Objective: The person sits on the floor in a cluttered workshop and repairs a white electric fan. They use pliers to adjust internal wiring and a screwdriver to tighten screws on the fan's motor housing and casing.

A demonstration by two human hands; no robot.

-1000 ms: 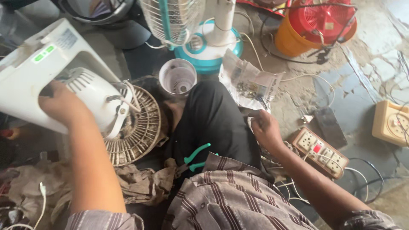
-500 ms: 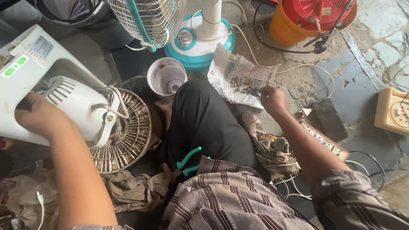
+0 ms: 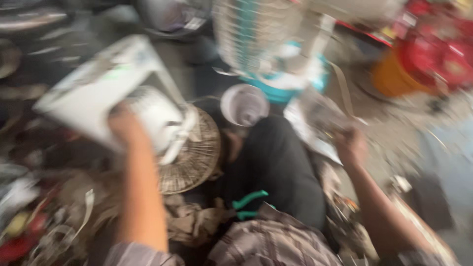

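Everything's blurring, so rough count only. Two hands showing: left hand (image 3: 125,129) and right hand (image 3: 351,146). One white fan body (image 3: 106,88) sitting up left. Two fan grilles lying around: dusty grille (image 3: 194,155) on floor, second grille (image 3: 249,32) up top. One white cup (image 3: 244,105). One pair of green-handled pliers (image 3: 249,204) poking out by lap. One orange bucket (image 3: 394,76) showing, one newspaper sheet (image 3: 315,123).

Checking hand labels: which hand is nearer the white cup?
Right. The right hand is at the newspaper just right of the white cup; the left hand grips the white fan body, farther left.
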